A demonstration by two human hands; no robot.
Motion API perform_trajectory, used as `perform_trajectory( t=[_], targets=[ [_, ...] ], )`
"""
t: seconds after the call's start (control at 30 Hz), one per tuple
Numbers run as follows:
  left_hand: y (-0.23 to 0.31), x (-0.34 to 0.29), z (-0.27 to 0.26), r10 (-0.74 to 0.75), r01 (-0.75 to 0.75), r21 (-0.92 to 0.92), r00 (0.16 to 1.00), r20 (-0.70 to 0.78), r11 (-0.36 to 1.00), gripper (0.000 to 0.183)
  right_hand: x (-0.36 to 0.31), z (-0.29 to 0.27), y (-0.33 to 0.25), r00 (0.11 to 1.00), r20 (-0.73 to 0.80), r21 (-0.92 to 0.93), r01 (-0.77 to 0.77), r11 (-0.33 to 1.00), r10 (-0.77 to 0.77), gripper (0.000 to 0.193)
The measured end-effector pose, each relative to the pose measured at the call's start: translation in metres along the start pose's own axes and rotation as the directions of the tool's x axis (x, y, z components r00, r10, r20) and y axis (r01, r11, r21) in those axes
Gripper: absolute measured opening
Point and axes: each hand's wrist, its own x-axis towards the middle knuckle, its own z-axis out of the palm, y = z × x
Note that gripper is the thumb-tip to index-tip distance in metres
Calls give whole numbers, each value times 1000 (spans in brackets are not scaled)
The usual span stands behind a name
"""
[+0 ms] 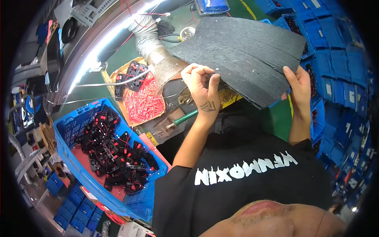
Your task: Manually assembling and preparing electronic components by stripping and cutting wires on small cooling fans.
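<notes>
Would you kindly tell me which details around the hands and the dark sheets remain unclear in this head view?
- Right hand: its fingers go behind the stack of dark grey fibrous sheets, so the grip is hidden.
- Left hand: whatever its pinched fingers hold at the sheet edge is too small to tell.
- Small black fan parts with red wires in the blue plastic crate: too tangled to count.

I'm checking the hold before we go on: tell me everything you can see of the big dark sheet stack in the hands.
The dark sheet stack is a thick pile of thin, black, matte sheets, foam or rubber by the look, with layered edges and pale specks on top. It is held up over the green bench, bowed and tilted. The left hand pinches its near-left edge; the right hand holds its right edge, fingers curled over it. Behind it stand blue crates.
</notes>
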Motion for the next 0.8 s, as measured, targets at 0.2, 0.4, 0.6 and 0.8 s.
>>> perform_trajectory(
  t=[0.2,0.4,0.6,0.8],
  targets=[
    [-5,1,0,22,-23,6,998,54,1000,26,-7,17,-8,996,25,31,-86,996,85,27],
    [-14,2,-6,32,-38,63,994,100,997,23,-8,10,0,997,67,109,-51,993,44,28],
    [-3,-7,-2,-21,21,1,990,139,1000,18,-13,5,2,997,41,86,-69,994,66,27],
    [0,-6,-22,-64,49,141,992,105,989,14,-18,2,13,997,63,130,-47,990,39,28]
  ],
)
